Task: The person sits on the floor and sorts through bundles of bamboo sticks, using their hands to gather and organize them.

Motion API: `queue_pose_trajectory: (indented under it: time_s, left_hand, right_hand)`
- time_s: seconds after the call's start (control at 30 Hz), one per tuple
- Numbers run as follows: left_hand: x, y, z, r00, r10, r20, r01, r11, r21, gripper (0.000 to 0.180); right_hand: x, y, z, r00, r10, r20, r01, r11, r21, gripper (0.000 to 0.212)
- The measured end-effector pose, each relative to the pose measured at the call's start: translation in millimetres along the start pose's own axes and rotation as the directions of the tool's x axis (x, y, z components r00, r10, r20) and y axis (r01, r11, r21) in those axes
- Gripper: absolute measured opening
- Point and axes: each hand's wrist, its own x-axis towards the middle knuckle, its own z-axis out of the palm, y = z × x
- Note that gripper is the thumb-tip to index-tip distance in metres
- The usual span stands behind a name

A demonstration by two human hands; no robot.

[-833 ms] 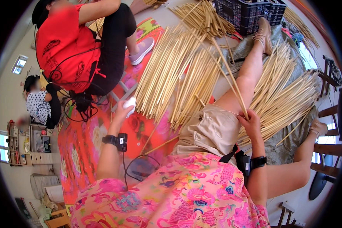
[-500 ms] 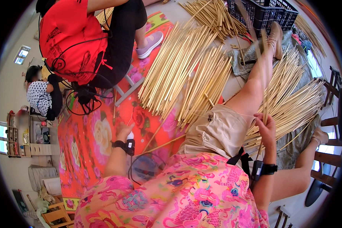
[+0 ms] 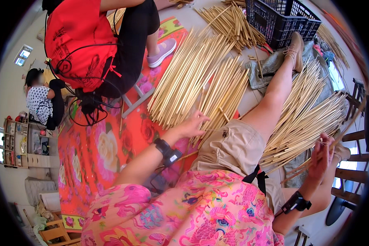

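Head view, left hand (image 3: 192, 124), grip unclear, right hand (image 3: 321, 159) gripping blurred stick (image 3: 347, 128), leg (image 3: 278, 88) between stick piles (image 3: 189, 84)

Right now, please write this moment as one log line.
left hand: by near end of stick pile, contact unclear | right hand: at right, holding blurred stick | far side: black crate
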Motion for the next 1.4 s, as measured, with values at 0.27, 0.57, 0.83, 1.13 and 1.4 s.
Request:
queue_pose_trajectory:
  time_s: [0.27, 0.57, 0.83, 1.13, 1.4]
  left_hand:
    - [18.7, 9.0, -7.4, 0.936, -0.056, 0.346, 0.136, 0.968, -0.212, 0.018]
    - [83.6, 125.7, -51.5, 0.96, 0.279, 0.0, -0.241, 0.829, -0.505, 0.019]
    - [116.7, 236.3, 17.4, 0.724, 0.582, 0.371, -0.135, 0.647, -0.751, 0.023]
    - [145.8, 244.7, 19.0, 0.793, 0.505, 0.34, 0.015, 0.543, -0.84, 0.023]
    - [157.0, 265.2, 8.8, 0.87, 0.43, 0.244, -0.01, 0.509, -0.861, 0.026]
  right_hand:
    - [-4.3, -71.0, -59.6, 0.977, -0.193, -0.09, 0.213, 0.889, 0.406, 0.021]
    - [-13.2, -20.1, 22.8, 0.959, -0.043, -0.279, -0.022, 0.974, -0.225, 0.005]
    - [-17.8, -5.3, 74.6, 0.967, 0.205, -0.149, -0.229, 0.958, -0.17, 0.009]
    - [-30.3, 14.8, 17.0, 0.978, 0.169, -0.12, -0.202, 0.906, -0.373, 0.039]
    - [-43.2, 21.0, 26.3, 0.923, 0.383, -0.045, -0.382, 0.924, 0.031, 0.015]
